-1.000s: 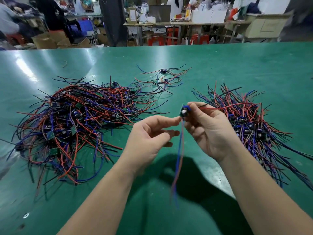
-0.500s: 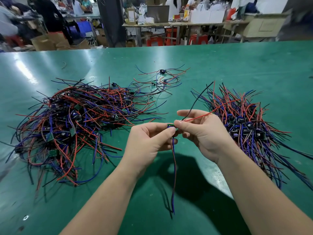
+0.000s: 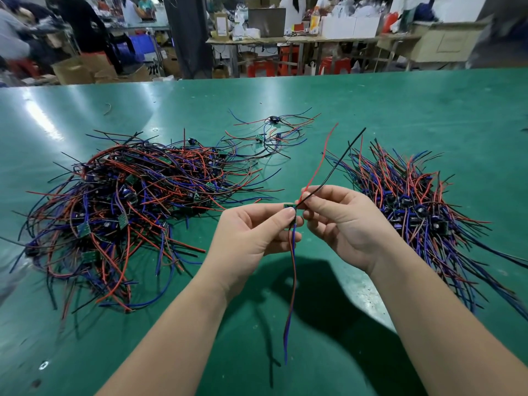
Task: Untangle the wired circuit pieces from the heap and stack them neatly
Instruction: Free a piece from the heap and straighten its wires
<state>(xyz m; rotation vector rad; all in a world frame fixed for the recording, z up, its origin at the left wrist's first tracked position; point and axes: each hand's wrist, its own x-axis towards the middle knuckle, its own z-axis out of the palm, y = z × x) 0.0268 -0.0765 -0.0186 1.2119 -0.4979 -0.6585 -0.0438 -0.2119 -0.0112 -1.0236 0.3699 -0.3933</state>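
One circuit piece (image 3: 291, 207) was up in the air over the green table (image 3: 371, 110), midway between the tangled heap (image 3: 128, 210) at left and the combed stack (image 3: 414, 212) at right, touching neither. That looked like a hold for straightening its leads before stacking. The left hand (image 3: 248, 238) pinched the little board between thumb and forefinger, with the blue-and-red pair (image 3: 290, 295) dangling toward the near edge. The right hand (image 3: 345, 224) had thumb and fingertips clamped on the red and black wires (image 3: 322, 164) just beside the board.
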